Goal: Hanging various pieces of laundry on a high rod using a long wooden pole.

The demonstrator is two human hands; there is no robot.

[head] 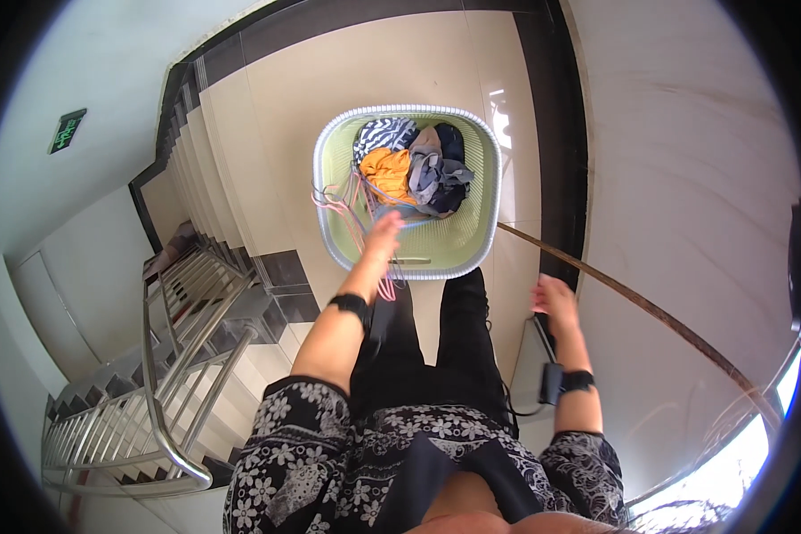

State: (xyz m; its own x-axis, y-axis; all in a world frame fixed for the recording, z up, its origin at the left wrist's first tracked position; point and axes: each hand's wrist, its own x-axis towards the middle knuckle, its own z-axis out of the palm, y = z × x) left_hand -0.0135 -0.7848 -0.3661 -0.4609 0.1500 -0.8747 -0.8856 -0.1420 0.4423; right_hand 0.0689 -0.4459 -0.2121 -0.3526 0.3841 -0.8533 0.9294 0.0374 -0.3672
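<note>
My left hand (382, 239), blurred, is over the near left part of a pale green plastic laundry basket (464, 243) with a grey rim. Close beside it lie pink and blue clothes hangers (339, 202), some hooked over the rim; whether my fingers grip one is unclear. The basket holds an orange garment (387, 172), a grey garment (434, 173), a striped blue-and-white cloth (382, 133) and dark clothing (450, 141). To the right of the basket, my right hand (555, 300) is in the air with loosely bent fingers and nothing visible in it.
A long wooden pole (647, 307) slants from beside the basket to the lower right. The basket stands on a tiled landing (287, 140). Stairs (200, 160) and a metal handrail (153, 407) are at left; a white wall (681, 167) rises at right.
</note>
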